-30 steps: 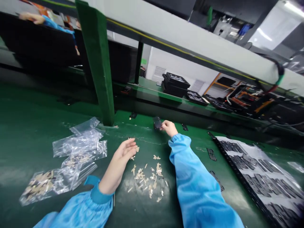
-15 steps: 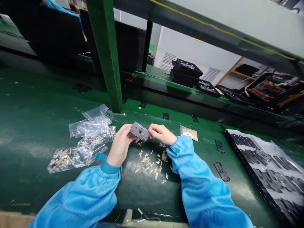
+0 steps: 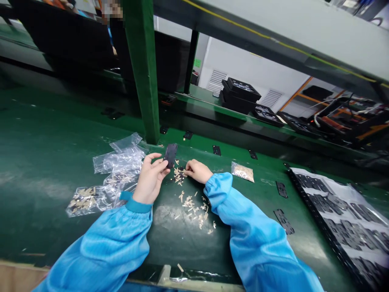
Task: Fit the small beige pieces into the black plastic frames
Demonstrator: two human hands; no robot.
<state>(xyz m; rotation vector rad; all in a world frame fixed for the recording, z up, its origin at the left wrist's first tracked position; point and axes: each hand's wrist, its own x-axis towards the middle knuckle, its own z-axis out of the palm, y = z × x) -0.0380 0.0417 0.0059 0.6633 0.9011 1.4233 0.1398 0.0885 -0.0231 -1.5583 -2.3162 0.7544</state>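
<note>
My left hand (image 3: pixel 151 178) holds a thin black plate (image 3: pixel 171 153) upright between thumb and fingers, its dark face toward me. Just right of it, my right hand (image 3: pixel 199 172) is closed, fingertips pinched at the edge of a small heap of beige and dark bits (image 3: pixel 178 176). Anything between those fingertips is too small to make out. Closer to me, more loose beige pieces (image 3: pixel 190 202) lie scattered on the green tabletop (image 3: pixel 179 255).
Clear plastic bags (image 3: pixel 121 160) lie at left, one bag with beige pieces (image 3: pixel 82 199). A small filled bag (image 3: pixel 243 172) lies beyond my right hand. Black plates (image 3: pixel 281 189) dot the table; a tray of plates (image 3: pixel 299 198) stands at right. A green post (image 3: pixel 142 73) rises ahead.
The plate in my left hand has turned from its lighter grey face to a dark upright face. My right hand has left the plate and moved down to the heap of bits.
</note>
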